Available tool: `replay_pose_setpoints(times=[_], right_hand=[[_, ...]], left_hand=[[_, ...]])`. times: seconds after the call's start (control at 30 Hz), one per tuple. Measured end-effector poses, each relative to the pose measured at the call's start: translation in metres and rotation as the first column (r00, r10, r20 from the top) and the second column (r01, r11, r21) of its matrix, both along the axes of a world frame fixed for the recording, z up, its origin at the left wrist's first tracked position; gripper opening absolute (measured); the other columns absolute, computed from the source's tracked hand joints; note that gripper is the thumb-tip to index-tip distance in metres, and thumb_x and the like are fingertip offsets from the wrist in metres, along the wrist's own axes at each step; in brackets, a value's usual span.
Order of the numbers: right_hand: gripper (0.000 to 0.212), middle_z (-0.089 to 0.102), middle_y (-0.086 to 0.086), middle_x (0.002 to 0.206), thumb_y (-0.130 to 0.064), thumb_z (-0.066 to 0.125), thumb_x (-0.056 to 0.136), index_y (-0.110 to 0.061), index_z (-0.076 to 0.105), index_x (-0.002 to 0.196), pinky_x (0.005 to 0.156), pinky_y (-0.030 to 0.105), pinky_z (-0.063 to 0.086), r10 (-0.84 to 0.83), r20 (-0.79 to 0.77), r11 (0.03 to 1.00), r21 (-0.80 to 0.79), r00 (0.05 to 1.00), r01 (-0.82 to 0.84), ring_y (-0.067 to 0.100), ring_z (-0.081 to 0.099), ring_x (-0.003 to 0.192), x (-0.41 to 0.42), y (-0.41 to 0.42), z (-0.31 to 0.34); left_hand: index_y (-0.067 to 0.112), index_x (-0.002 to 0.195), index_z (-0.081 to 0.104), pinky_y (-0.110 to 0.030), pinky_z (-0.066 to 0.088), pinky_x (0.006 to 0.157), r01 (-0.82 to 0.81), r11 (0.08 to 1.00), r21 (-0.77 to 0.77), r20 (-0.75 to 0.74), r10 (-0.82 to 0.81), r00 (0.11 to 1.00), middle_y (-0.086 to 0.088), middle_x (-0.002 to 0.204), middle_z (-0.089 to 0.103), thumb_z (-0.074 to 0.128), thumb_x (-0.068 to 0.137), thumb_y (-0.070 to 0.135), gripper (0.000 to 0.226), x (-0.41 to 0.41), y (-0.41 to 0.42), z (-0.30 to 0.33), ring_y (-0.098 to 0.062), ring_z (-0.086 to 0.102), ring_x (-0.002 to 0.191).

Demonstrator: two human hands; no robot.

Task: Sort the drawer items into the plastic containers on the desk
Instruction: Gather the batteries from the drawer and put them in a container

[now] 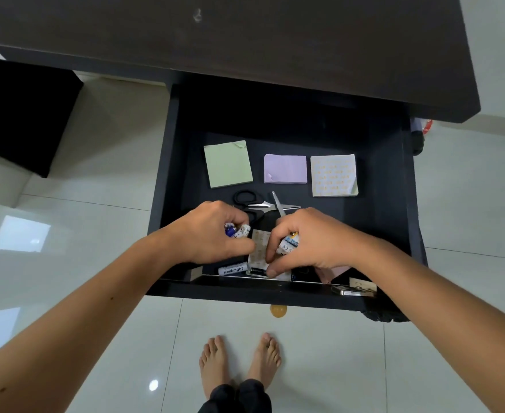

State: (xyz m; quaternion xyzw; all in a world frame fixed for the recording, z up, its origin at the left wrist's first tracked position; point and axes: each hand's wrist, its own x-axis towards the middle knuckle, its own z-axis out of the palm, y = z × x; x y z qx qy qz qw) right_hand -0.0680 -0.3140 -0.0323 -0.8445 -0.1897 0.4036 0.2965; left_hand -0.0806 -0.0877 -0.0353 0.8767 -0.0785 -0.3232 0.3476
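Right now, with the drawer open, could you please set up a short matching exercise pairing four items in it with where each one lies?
Column 1:
1. green note pad
2. patterned note pad
3. black-handled scissors
4. Heybright battery

Column 2:
A. by the drawer's front edge, below the left hand
B. leftmost in the row of pads
C. rightmost in the row of pads
D. between the pads and the hands

Pairs: 1-B, 2-C, 3-D, 4-A
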Motion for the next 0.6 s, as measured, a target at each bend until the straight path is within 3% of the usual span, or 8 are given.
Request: replay_pose_setpoints(times=[0.07,0.17,0.23,0.3,0.47,0.6], right_hand=[[0.026,0.070,-0.015,0.088,-0.045,0.097,0.066,-0.034,0.082,0.084,0.075,0.023,0.049,0.014,0.045,0.999,-0.031,0.999,-0.013,0.002,0.065,0.088,-0.001,0.006,-0.005],[0.031,0.065,-0.013,0.091,-0.051,0.094,0.067,-0.031,0.079,0.086,0.063,0.026,0.047,0.065,0.139,0.995,-0.081,0.988,-0.054,0.008,0.064,0.089,-0.004,0.012,-0.011],[0.033,0.060,-0.013,0.092,-0.052,0.092,0.071,-0.030,0.078,0.090,0.060,0.023,0.043,0.141,0.200,0.985,-0.125,0.970,-0.117,0.011,0.060,0.092,-0.005,0.015,-0.012],[0.034,0.058,-0.012,0.095,-0.053,0.090,0.074,-0.030,0.077,0.095,0.066,0.029,0.046,0.201,0.237,0.973,-0.161,0.951,-0.166,0.014,0.059,0.094,-0.005,0.017,-0.013],[0.018,0.058,-0.010,0.094,-0.038,0.083,0.085,-0.028,0.081,0.100,0.068,0.029,0.039,0.209,0.280,0.975,-0.128,0.937,-0.180,0.013,0.055,0.090,-0.007,0.012,-0.015],[0.019,0.060,-0.010,0.094,-0.040,0.082,0.086,-0.030,0.082,0.101,0.073,0.032,0.047,0.212,0.297,0.975,-0.123,0.931,-0.183,0.012,0.055,0.091,-0.006,0.009,-0.015]], left_hand=[[0.018,0.069,0.066,-0.036,0.055,0.055,-0.009,1.000,-0.015,-0.019,0.009,1.000,-0.003,0.065,0.067,0.074,0.084,0.030,0.020,0.000,0.000,-0.002,-0.008,0.056,0.052],[0.012,0.073,0.063,-0.042,0.056,0.049,-0.061,0.997,-0.038,-0.027,0.060,0.998,-0.011,0.066,0.066,0.072,0.085,0.025,0.020,0.003,0.000,-0.003,-0.013,0.059,0.049],[0.009,0.076,0.061,-0.028,0.048,0.041,-0.087,0.995,-0.041,-0.044,0.085,0.995,-0.007,0.062,0.062,0.071,0.087,0.023,0.020,0.005,0.000,-0.003,-0.011,0.061,0.047],[0.012,0.075,0.058,-0.022,0.046,0.046,-0.073,0.997,-0.012,-0.063,0.073,0.995,0.001,0.060,0.060,0.070,0.088,0.023,0.021,0.005,0.000,-0.004,-0.011,0.065,0.047],[0.022,0.076,0.059,-0.036,0.055,0.059,-0.011,0.999,0.034,-0.096,0.014,0.995,0.002,0.062,0.064,0.073,0.084,0.024,0.016,0.003,0.000,-0.009,-0.011,0.067,0.051],[0.031,0.090,0.065,-0.039,0.061,0.066,0.006,0.999,-0.049,-0.110,-0.012,0.994,0.003,0.087,0.072,0.073,0.084,0.017,0.017,0.003,0.003,-0.007,-0.011,0.068,0.056]])
